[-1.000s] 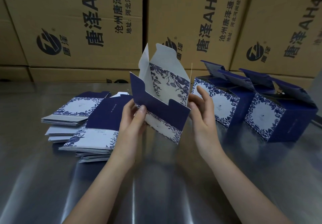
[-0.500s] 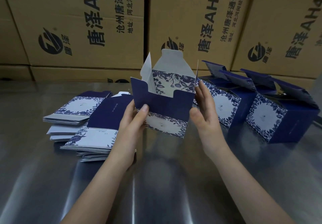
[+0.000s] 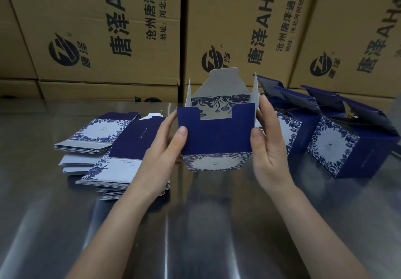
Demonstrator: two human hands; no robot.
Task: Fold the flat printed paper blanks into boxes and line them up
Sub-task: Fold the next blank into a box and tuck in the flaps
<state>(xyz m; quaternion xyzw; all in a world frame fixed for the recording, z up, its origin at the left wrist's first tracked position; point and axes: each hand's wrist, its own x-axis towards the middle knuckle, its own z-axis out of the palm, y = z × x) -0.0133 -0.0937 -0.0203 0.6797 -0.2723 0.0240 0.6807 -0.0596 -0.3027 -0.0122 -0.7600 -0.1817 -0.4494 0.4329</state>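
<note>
My left hand (image 3: pixel 165 146) and right hand (image 3: pixel 265 146) grip the half-formed navy floral box (image 3: pixel 214 135) between them above the steel table (image 3: pixel 195 224); flat blanks (image 3: pixel 104 148) lie left, finished boxes (image 3: pixel 338 146) right, cardboard cartons (image 3: pixel 108 24) behind.

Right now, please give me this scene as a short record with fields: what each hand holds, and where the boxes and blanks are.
held item: half-folded navy and white floral paper box, top flaps open
left hand: pinches its left side
right hand: pinches its right side
finished boxes: two, on the right, lids open
flat blanks: two stacks, on the left
surface: shiny metal table
</note>
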